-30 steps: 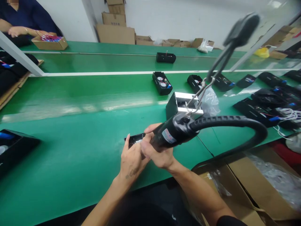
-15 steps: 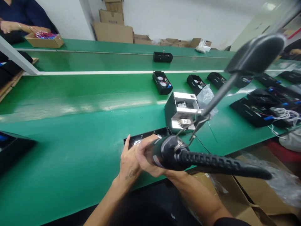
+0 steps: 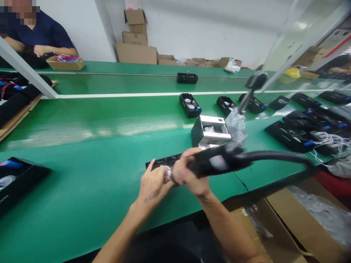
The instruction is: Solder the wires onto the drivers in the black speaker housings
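Observation:
My right hand (image 3: 189,171) is wrapped round a black electric screwdriver (image 3: 211,162), which is tilted nearly level with its cable running off to the right. Its tip is hidden by my hands. In front of me lies an open black speaker housing (image 3: 164,160), with a round speaker (image 3: 168,171) partly visible in it. My left hand (image 3: 153,180) holds the housing's near left part, one finger over its edge and the others bent by the speaker. Just beyond the housing stands a silver and black screw feeder (image 3: 211,131).
Several open black housings (image 3: 190,106) lie across the green bench, more at right with white cables (image 3: 334,135). Another housing (image 3: 19,179) sits at the left. A hanging metal support (image 3: 251,91) is above the feeder. A person (image 3: 46,33) sits across; an open carton (image 3: 304,215) stands lower right.
The screwdriver has swung to a flatter angle and moved right and slightly up with my right hand, uncovering more of my left fingers. The view has shifted a little.

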The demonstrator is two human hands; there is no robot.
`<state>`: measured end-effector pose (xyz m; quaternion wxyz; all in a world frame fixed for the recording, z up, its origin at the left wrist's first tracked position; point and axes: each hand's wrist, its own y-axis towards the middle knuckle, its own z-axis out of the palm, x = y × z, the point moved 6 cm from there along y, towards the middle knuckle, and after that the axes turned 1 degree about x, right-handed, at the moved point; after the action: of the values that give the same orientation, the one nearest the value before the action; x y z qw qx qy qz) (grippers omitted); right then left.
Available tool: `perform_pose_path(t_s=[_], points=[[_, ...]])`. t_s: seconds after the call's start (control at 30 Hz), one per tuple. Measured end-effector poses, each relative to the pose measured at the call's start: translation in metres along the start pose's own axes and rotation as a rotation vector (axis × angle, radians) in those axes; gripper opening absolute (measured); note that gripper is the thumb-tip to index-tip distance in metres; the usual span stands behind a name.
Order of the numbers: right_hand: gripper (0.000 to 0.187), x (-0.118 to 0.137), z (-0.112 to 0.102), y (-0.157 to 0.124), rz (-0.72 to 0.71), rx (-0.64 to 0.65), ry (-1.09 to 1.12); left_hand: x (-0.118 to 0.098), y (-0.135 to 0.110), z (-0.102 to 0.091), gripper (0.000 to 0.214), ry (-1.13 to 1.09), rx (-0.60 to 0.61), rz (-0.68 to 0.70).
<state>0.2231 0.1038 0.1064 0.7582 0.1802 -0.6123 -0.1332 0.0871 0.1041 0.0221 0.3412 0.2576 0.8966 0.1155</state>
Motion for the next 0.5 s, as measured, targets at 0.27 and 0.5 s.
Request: perform_pose_path(t_s=[0.27, 0.5], points=[[0.039, 0.032, -0.142, -0.002, -0.044, -0.679, -0.129, 0.067, 0.072, -0.015, 0.040, -0.453, 0.392, -0.538], [0.056, -0.025, -0.195, -0.038, 0.185, -0.672, -0.656, 0.088, 0.079, -0.008, 0.044, -0.529, 0.378, -0.584]])
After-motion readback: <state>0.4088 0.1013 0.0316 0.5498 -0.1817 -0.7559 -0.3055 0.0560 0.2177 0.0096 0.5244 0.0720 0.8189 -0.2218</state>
